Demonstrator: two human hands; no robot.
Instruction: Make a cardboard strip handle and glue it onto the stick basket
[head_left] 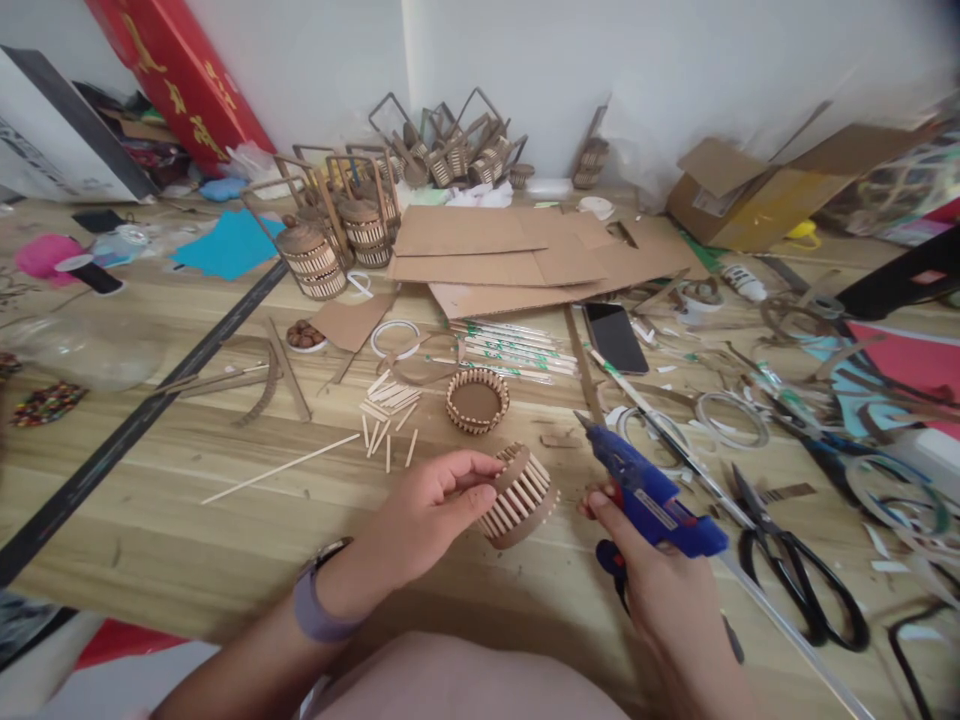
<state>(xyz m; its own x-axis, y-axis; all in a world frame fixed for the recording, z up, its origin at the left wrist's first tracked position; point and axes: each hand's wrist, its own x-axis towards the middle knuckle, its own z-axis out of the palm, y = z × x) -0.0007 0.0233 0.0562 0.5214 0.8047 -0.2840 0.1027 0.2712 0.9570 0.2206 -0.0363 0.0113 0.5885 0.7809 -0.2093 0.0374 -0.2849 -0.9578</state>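
Gold characters (pixel 201 135) on the red panel (pixel 189 70) are too blurred to read.

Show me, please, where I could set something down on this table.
Bare wood shows between the black strip, the long stick and the left forearm. It is crowded right of the glue gun, around the scissors.

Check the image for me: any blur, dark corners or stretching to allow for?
In the head view, the blue plastic glue gun and brown-and-cream slatted round basket are readable though slightly soft; also in the head view, the brown cardboard box at upper right looks smeared and stretched, and the top-right corner darkens.
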